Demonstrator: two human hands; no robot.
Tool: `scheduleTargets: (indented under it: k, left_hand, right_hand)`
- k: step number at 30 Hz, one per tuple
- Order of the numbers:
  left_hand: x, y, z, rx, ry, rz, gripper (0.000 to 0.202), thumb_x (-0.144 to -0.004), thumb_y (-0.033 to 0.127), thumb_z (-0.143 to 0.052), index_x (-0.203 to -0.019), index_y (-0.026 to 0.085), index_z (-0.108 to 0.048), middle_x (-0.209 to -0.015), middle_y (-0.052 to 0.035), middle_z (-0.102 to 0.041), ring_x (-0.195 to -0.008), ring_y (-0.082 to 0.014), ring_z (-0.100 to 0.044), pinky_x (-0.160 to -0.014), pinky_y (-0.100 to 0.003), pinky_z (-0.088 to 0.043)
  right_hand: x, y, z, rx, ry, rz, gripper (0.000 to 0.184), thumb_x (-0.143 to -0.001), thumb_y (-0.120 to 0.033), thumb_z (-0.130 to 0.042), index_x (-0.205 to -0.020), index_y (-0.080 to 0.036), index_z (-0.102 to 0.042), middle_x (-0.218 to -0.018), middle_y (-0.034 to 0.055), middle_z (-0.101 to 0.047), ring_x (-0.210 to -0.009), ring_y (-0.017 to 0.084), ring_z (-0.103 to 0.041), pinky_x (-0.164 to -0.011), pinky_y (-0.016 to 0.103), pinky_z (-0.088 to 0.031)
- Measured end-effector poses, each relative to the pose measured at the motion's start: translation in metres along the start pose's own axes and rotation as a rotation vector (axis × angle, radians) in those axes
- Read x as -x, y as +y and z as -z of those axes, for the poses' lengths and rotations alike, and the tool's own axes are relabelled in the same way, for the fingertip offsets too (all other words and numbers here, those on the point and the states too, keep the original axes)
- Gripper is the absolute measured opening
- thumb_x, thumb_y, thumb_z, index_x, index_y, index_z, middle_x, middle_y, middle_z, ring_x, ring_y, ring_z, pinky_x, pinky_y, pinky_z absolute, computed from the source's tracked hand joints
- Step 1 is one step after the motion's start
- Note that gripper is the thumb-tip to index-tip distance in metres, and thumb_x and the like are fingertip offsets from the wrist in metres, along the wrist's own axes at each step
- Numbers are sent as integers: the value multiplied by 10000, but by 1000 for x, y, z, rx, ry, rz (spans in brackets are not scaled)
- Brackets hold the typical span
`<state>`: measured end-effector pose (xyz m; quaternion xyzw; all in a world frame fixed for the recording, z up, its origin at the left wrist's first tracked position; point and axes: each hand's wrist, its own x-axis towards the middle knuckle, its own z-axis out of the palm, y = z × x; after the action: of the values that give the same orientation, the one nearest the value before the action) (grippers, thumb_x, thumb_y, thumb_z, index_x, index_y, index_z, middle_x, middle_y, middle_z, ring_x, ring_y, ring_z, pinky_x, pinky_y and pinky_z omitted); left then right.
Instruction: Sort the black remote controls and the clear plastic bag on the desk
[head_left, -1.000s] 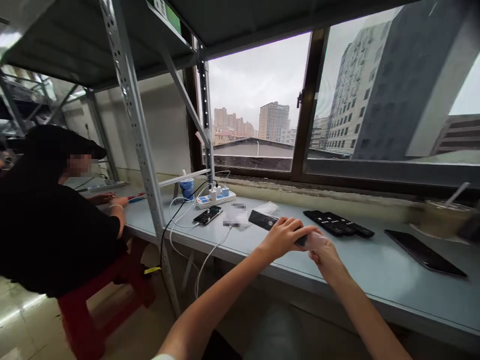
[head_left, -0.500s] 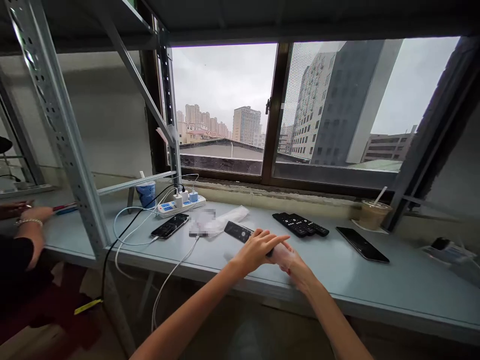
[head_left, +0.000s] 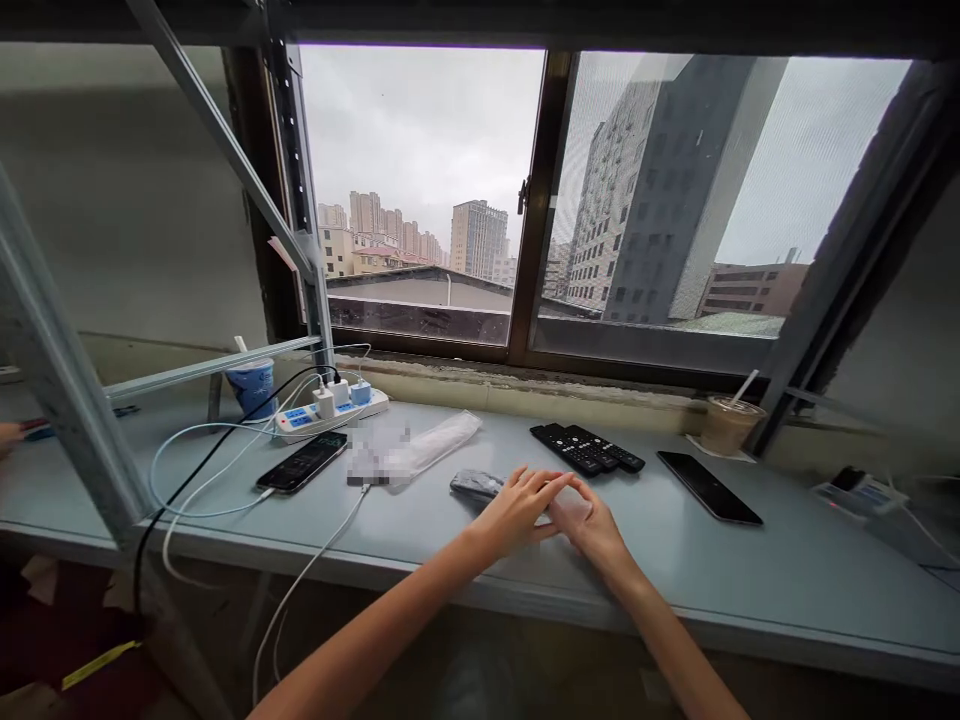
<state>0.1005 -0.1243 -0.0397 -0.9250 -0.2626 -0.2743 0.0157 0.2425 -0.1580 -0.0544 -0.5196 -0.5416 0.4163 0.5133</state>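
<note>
My left hand (head_left: 517,505) lies with its fingers stretched out over a black remote control (head_left: 474,485), whose far end shows flat on the grey bench (head_left: 787,570). My right hand (head_left: 592,518) rests on the bench just to the right. Its fingers are loosely straight and touch the left fingertips. The rest of the remote is hidden under my hands, so I cannot tell whether the right hand touches it.
Several black remotes (head_left: 586,448) and a dark phone (head_left: 709,487) lie to the right, near an iced drink (head_left: 724,425). To the left are a clear wrapper (head_left: 439,445), a charging phone (head_left: 302,462), a power strip (head_left: 330,412), cables and a blue cup (head_left: 251,385). A shelf post (head_left: 60,400) stands at far left.
The view has swung right, so the seated person has left the picture. My hands have lowered the remote from a raised two-handed hold down onto the bench, and the fingers have spread.
</note>
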Motion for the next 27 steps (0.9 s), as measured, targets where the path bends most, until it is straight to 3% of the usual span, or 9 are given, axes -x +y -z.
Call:
scheduleTargets:
  k: [2,5,7,9,11,14,19,24,27]
  left_hand:
    - [6,-1,-5,-27,-34,-6,569,-812,312,-553,-1314,190,-315,-1247,-87,-506,-1158,-199,-450,-1029,-402,-277]
    - [14,-2,-7,-80,-112,6,361,-846,284,-495,-1194,193,-467,-1078,-62,-599,-1039,-194,-534,-965,-379,-349]
    - [15,-4,-4,-133,-166,49,209,-863,246,-447,-1022,188,-571,-966,-47,-626,-916,-187,-580,-869,-350,-408]
    - [10,-8,0,-186,-193,125,196,-872,220,-412,-892,177,-602,-919,-46,-628,-847,-185,-594,-784,-326,-432]
    - [1,-12,0,-226,-190,201,220,-881,220,-396,-850,176,-608,-902,-53,-622,-829,-188,-596,-741,-317,-435]
    - [-16,-17,-6,-270,-192,274,239,-887,233,-392,-850,167,-619,-896,-84,-604,-835,-203,-590,-729,-326,-430]
    - [-29,-32,-21,-319,-207,345,236,-877,206,-404,-948,150,-621,-949,-126,-578,-887,-224,-562,-760,-347,-424]
    - [-27,-54,-26,-308,-200,400,302,-883,337,-412,-1026,146,-597,-1069,-142,-538,-1021,-254,-495,-802,-359,-417]
    - [-27,-64,-28,-274,-178,451,403,-889,437,-360,-1056,146,-581,-1109,-145,-521,-1072,-266,-456,-848,-387,-394]
  right_hand:
    - [0,3,6,85,-43,-14,664,-619,-481,-678,-1174,-176,-478,-490,-61,-517,-333,58,-331,-314,191,-282]
    - [-6,1,22,184,-142,22,638,-622,-429,-685,-1177,-182,-490,-540,-40,-574,-349,86,-434,-330,200,-332]
    - [-18,-4,38,255,-187,41,535,-633,-418,-668,-1102,-189,-549,-738,26,-654,-449,120,-546,-360,209,-363]
    - [-36,-7,53,377,-130,55,414,-682,-407,-616,-1041,-200,-595,-893,62,-661,-583,156,-609,-430,238,-422]
    - [-58,-6,62,634,6,150,336,-700,-317,-596,-1011,-194,-624,-965,76,-647,-731,185,-622,-602,291,-478]
    - [-86,2,58,1005,75,260,345,-745,-218,-533,-1080,-195,-612,-1102,90,-604,-989,230,-562,-824,347,-432]
    - [-107,16,38,1387,112,155,365,-803,-223,-482,-1151,-163,-574,-1168,136,-570,-1092,284,-495,-852,391,-386]
    - [-116,13,39,1403,121,121,371,-778,-180,-508,-1143,-174,-573,-1080,111,-614,-1011,241,-556,-807,333,-407]
    - [-125,6,36,1340,96,77,326,-769,-231,-536,-1084,-192,-610,-1050,95,-625,-962,235,-586,-755,319,-430]
